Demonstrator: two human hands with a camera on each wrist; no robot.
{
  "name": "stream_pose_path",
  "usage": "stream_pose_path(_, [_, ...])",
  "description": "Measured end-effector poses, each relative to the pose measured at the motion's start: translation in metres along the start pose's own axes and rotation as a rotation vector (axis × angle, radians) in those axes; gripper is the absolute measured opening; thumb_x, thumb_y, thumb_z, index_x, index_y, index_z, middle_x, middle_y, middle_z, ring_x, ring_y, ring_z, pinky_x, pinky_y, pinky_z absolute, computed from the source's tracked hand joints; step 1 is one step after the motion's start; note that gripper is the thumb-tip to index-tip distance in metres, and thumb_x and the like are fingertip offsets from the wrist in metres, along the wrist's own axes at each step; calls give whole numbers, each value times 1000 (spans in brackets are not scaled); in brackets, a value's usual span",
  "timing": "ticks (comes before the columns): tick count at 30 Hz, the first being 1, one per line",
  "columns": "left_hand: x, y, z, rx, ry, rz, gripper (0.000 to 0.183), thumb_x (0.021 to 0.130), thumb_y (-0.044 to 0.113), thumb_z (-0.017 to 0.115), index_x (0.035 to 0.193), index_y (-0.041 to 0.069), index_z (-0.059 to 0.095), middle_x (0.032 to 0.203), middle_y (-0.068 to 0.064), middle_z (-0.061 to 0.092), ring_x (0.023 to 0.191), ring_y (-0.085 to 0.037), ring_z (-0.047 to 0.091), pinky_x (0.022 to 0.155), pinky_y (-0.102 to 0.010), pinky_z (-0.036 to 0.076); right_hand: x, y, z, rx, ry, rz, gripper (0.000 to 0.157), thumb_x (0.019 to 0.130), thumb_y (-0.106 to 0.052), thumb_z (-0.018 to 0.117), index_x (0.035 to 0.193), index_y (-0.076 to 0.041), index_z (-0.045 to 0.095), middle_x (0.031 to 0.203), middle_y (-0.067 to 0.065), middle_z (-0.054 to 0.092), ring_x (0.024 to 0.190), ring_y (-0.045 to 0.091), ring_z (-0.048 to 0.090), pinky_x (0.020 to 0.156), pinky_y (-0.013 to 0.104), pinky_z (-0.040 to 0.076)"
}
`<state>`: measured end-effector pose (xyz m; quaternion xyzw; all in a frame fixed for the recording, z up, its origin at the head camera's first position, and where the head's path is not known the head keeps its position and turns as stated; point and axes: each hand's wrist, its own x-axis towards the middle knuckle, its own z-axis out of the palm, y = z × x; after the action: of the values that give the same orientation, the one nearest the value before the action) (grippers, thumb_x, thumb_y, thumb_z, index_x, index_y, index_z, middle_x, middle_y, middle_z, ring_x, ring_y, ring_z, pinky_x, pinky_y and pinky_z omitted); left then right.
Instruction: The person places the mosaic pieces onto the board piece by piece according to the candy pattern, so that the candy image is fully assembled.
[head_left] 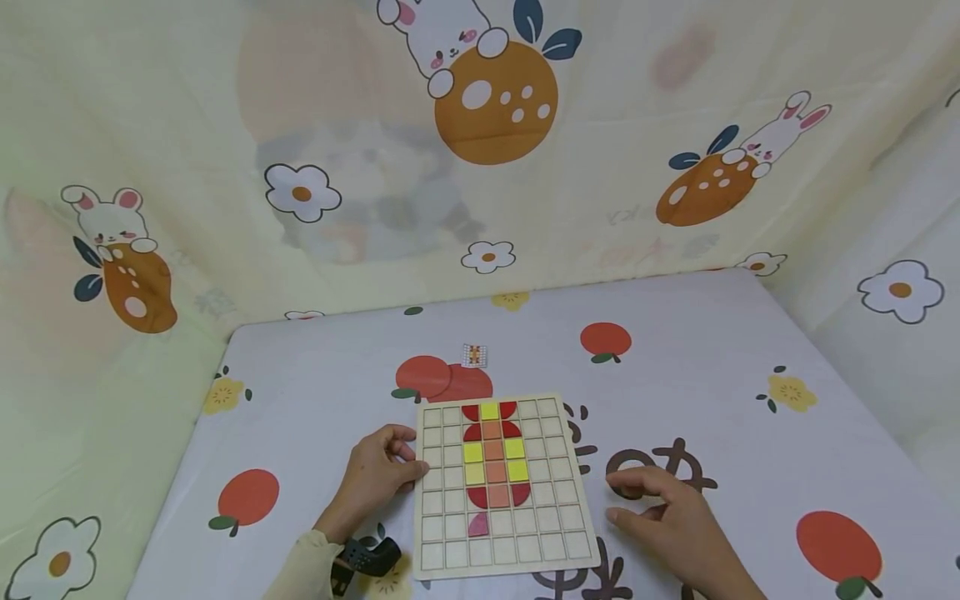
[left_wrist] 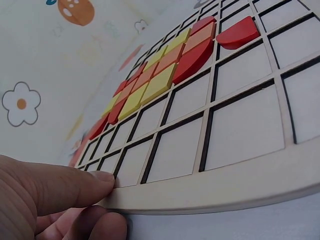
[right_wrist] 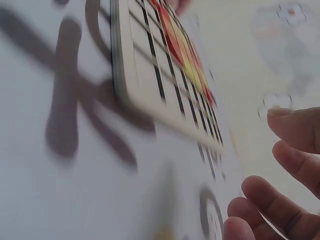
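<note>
A pale wooden grid board [head_left: 448, 550] lies flat on the tablecloth. Red rounded pieces [head_left: 477, 497], orange squares [head_left: 492, 450] and yellow squares [head_left: 515, 448] fill the middle cells of its upper rows. Lower down, one pinkish-red piece with a curved side [head_left: 478, 524] sits alone in a cell. My left hand [head_left: 378, 471] holds the board's left edge, thumb on top of the rim, with the other fingers [left_wrist: 107, 227] curled below it. To the right of the board, my right hand [head_left: 671, 517] hovers with thumb and fingers apart and nothing between them.
Behind the board lies a small patterned card [head_left: 474, 356] showing a similar coloured design on a grid. The white tablecloth [head_left: 300, 433] carries printed fruit and flowers. A curtain [head_left: 375, 250] with rabbit prints hangs at the back and sides. A dark watch [head_left: 367, 557] circles my left wrist.
</note>
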<state>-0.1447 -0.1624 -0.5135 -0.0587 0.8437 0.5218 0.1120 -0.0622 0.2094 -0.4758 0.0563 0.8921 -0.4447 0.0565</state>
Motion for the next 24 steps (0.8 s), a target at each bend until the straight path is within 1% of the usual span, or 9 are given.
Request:
stream_pose_path(2, [0, 0, 0, 0, 2, -1, 43, 84, 4, 84, 122, 2, 65, 89, -7, 62, 68, -18, 58, 58, -26, 58, -3, 9, -9, -45, 24, 31, 38, 83, -18, 88, 119, -13, 76, 119, 2, 73, 97, 15, 62, 72, 22, 54])
stream_pose_path(4, [0, 1, 0, -1, 3, -4, 43, 84, 4, 84, 122, 2, 65, 89, -7, 62, 68, -18, 58, 58, -27, 58, -5, 17, -18, -84, 30, 80, 40, 85, -21, 87, 122, -12, 75, 122, 6, 71, 98, 18, 61, 73, 21, 52])
stream_pose_path(7, [0, 1, 0, 0, 5, -4, 43, 84, 4, 84, 122, 2, 65, 89, -7, 62, 68, -18, 58, 58, -27, 58, -8, 29, -28, -105, 34, 133, 44, 86, -22, 85, 127, -9, 73, 124, 11, 69, 101, 23, 60, 74, 21, 51])
stream_pose_path(9, [0, 1, 0, -1, 5, -4, 43, 84, 4, 84, 122, 2, 65, 89, -6, 62, 68, -18, 58, 58, -26, 58, -10, 35, -34, -117, 39, 164, 46, 86, -23, 86, 128, -9, 72, 120, 11, 68, 103, 25, 61, 75, 22, 52])
stream_pose_path(13, [-1, 1, 0, -4, 7, -2, 42, 84, 3, 84, 122, 1, 65, 89, -7, 62, 67, -18, 58, 57, -26, 58, -9, 46, -38, -161, 49, 209, 47, 83, -19, 87, 128, -10, 73, 107, 8, 62, 95, 23, 57, 69, 23, 48])
stream_pose_path(15, [-1, 1, 0, -4, 7, -2, 42, 84, 3, 84, 122, 1, 65, 89, -6, 62, 67, -17, 58, 57, -26, 58, -8, 49, -38, -177, 53, 215, 48, 82, -15, 88, 127, -8, 73, 102, 8, 59, 91, 23, 55, 65, 22, 46])
stream_pose_path(18, [-1, 1, 0, -2, 7, 0, 43, 84, 3, 84, 122, 1, 65, 89, -6, 62, 67, -17, 58, 57, -26, 58, -7, 54, -38, -216, 58, 200, 49, 81, -10, 88, 126, -4, 73, 101, 7, 58, 86, 22, 54, 61, 23, 42])
stream_pose_path(24, [-1, 2, 0, 10, 8, 7, 43, 84, 3, 84, 122, 1, 65, 89, -6, 62, 67, -17, 58, 57, -25, 57, -4, 59, -38, -266, 43, 183, 48, 80, -10, 87, 124, 2, 73, 95, 7, 57, 79, 20, 50, 58, 26, 38])
